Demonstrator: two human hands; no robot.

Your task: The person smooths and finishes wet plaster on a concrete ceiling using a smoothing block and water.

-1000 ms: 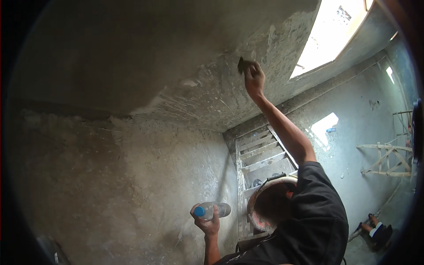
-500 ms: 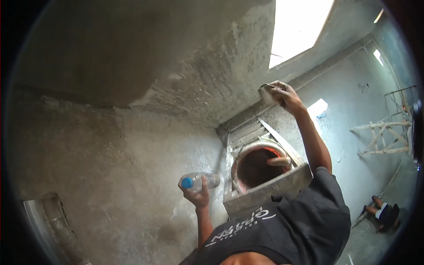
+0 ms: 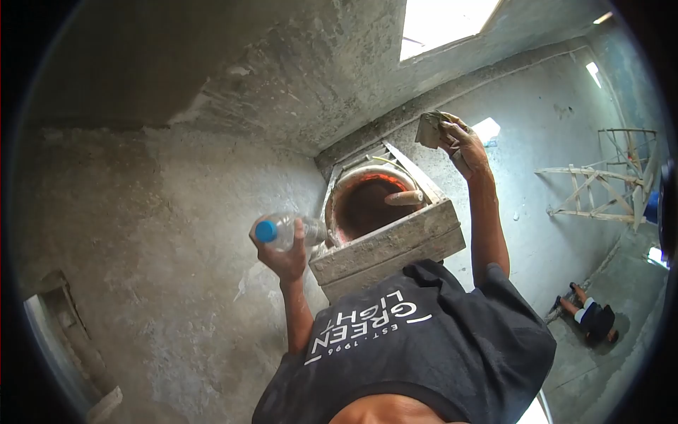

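My left hand is wrapped round a clear plastic bottle with a blue cap, held sideways. My right hand is raised at the upper right, fingers closed on a flat grey piece whose material I cannot make out. Between and beyond the hands is a round bucket with an orange-red inner rim. A thick, light-coloured handle rests over its edge. The bucket's contents look dark and cannot be told.
Wooden boards frame the bucket close to my chest. A rough grey wall stands at my left, below a patchy ceiling with a bright opening. At the right are a wooden scaffold and, below, another person.
My view has shifted, so the bucket and the bottle appear higher and further left. The grey piece, blurred before, now shows sharply in my right hand. Both hands keep their hold.
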